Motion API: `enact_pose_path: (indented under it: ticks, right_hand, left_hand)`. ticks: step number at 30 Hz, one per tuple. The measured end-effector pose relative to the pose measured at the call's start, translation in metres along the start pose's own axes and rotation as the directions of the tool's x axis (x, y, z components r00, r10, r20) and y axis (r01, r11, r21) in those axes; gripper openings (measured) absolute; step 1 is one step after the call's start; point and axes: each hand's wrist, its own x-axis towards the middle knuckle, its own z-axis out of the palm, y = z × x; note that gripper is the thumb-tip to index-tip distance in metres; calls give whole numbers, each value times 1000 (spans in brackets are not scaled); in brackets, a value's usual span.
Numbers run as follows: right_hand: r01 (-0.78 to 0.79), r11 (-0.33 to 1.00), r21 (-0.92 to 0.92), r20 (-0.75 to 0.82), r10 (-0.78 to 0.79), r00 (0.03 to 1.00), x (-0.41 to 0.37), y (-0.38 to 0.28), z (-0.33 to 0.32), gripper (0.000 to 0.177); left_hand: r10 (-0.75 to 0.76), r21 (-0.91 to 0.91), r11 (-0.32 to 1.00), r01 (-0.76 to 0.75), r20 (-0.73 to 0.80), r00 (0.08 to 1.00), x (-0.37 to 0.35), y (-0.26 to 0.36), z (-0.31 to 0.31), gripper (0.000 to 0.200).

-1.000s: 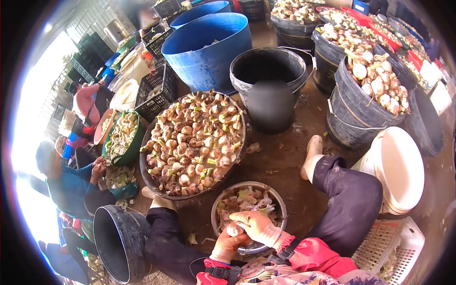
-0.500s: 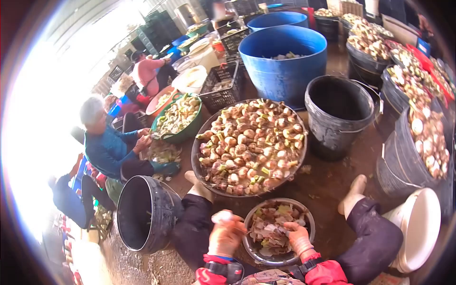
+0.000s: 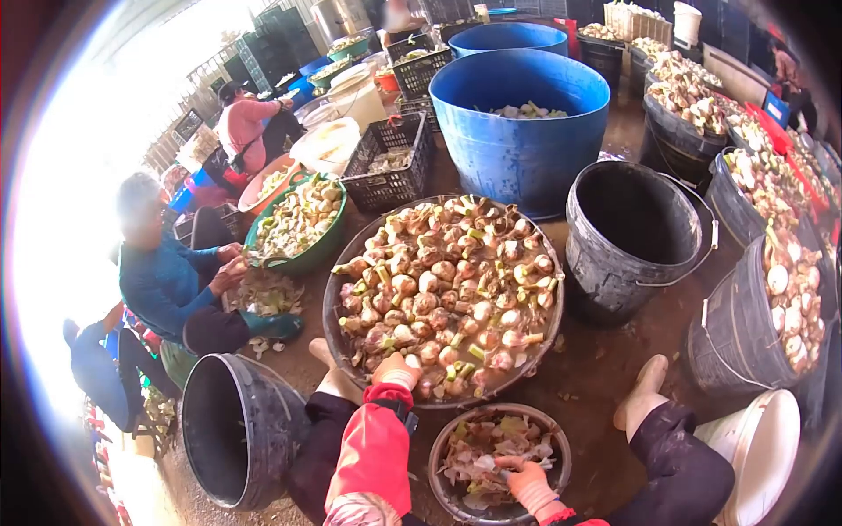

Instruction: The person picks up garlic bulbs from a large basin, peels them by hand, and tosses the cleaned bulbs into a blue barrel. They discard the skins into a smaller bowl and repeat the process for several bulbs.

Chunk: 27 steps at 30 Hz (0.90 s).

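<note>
Since half a second ago my left hand (image 3: 396,373) has left the mouth of the tipped black bucket (image 3: 237,430) beside my left knee and reached forward to the near edge of the big round basin (image 3: 328,307). Its gloved fingers are bent down over the bulbs (image 3: 447,289) there, touching them; whether they have closed on one I cannot tell. My right hand (image 3: 524,478), also gloved, has hardly moved: it rests curled at the near side of the steel bowl (image 3: 500,407) between my legs, and I cannot tell if it holds anything. That bowl carries a loose layer of trimmings (image 3: 487,443), pale skins and green scraps, so some bulbs have been cleaned. The basin is still heaped almost to its rim with bulbs that keep their brown skins and green stalk stubs, so I judge most of this batch is left. The tipped bucket is too dark inside to show what it holds. Beyond the basin stand a blue barrel (image 3: 517,114) and an upright black bucket (image 3: 636,232); a co-worker in a blue top (image 3: 162,280) sits to my left.
</note>
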Motion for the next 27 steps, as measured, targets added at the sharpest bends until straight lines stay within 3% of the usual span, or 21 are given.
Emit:
enact_pose_path:
  ticks: [2, 4, 6, 8, 10, 12, 14, 15, 16, 18, 20, 21, 22, 25, 26, 27]
  right_hand:
    - [-76, 996, -37, 13, 77, 997, 5, 6, 2, 38]
    - [-104, 993, -50, 11, 105, 994, 7, -4, 1, 33]
    - [-130, 988, 80, 45, 126, 991, 5, -25, -1, 28]
    - [-111, 991, 80, 32, 108, 994, 14, -9, 4, 27]
    - [-259, 958, 121, 147, 241, 959, 7, -31, -1, 26]
    - [-264, 953, 148, 148, 242, 959, 7, -27, -1, 25]
    - [2, 998, 58, 59, -6, 998, 1, -25, -2, 27]
    - [54, 984, 171, -13, -53, 999, -3, -31, -2, 28]
    - [109, 955, 277, -92, -87, 992, -7, -42, -4, 30]
    - [201, 927, 316, -97, -179, 979, -17, -61, -17, 33]
    - [-32, 659, 752, 75, -38, 996, -25, -65, -17, 37]
    - [4, 663, 749, 73, -89, 993, -32, -67, -21, 37]
    - [176, 690, 702, -13, -235, 972, -26, -53, -16, 37]
    - [210, 786, 581, -15, -248, 969, -39, -47, -26, 36]
    - [141, 765, 628, 45, -217, 975, -41, -45, -28, 36]
    - [69, 740, 669, 109, -190, 976, -42, -44, -29, 37]
  left_hand:
    - [-76, -8, 997, 78, 112, 991, 24, 15, 4, 48]
    - [34, 103, 993, -56, 205, 978, 42, 21, 7, 55]
    - [20, 6, 1000, -21, 184, 983, 55, 9, 18, 62]
    - [105, 79, 989, -126, 226, 968, 61, 1, 13, 60]
    - [295, -295, 927, -233, 187, 937, 22, -9, -12, 46]
    - [523, -654, 628, -423, -47, 851, -27, -18, -28, 36]
    - [530, -975, 180, -133, -18, 848, -81, -20, -34, 37]
    - [633, -996, -86, -16, -67, 771, -108, -23, -31, 43]
    - [708, -972, -173, 162, -8, 706, -128, -30, -24, 42]
    - [662, -909, -310, 280, 5, 749, -183, -27, -3, 43]
    - [738, -852, -299, 429, 78, 670, -211, -33, 30, 44]
    - [808, -834, -279, 476, 64, 586, -219, -31, 40, 43]
    - [748, -856, -225, 465, 154, 645, -234, -33, 48, 40]
    - [751, -966, -68, 249, 114, 650, -253, -29, 64, 45]
    - [756, -968, -62, 244, 114, 644, -260, -29, 68, 45]
    - [709, -994, 21, 104, 89, 700, -267, -29, 69, 44]
